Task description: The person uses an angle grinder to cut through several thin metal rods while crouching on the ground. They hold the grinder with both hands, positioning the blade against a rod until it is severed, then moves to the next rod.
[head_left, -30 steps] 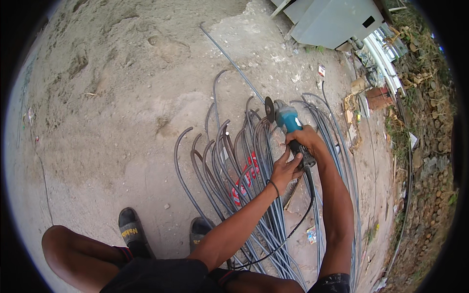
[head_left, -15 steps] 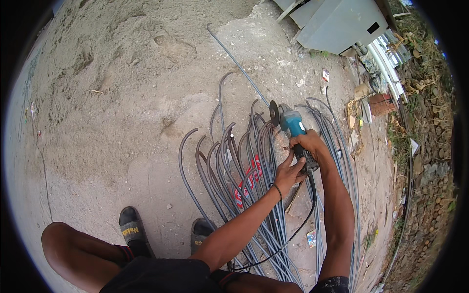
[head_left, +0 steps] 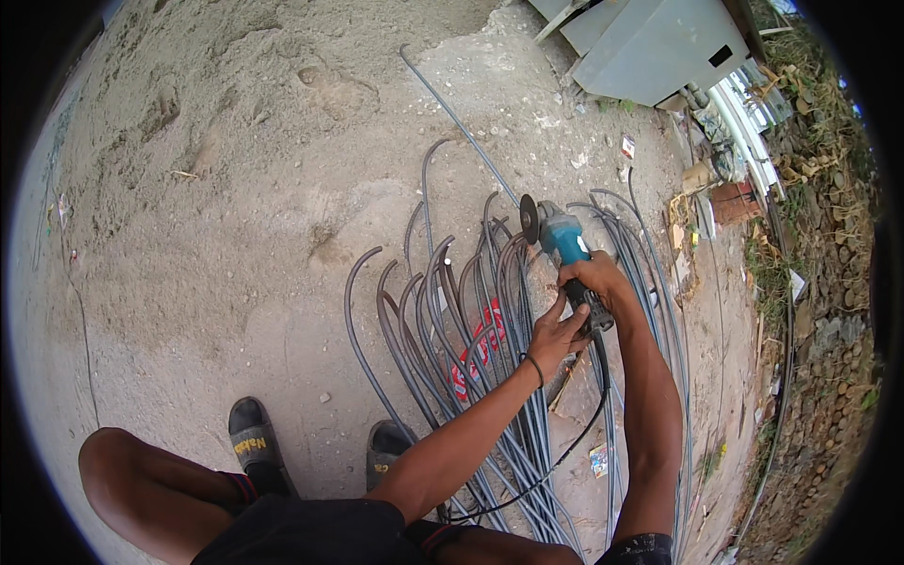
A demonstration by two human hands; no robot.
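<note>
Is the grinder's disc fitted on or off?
On: the dark round disc sits at the head of the teal grinder; whether it's spinning, I cannot tell.

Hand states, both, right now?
Left hand: holding the angle grinder at its black rear.
Right hand: closed around the same grinder's body.

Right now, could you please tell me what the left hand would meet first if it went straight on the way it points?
The left hand would meet the angle grinder, whose black rear part it seems to touch; beyond that, probably the right hand, though depth is unclear.
</note>
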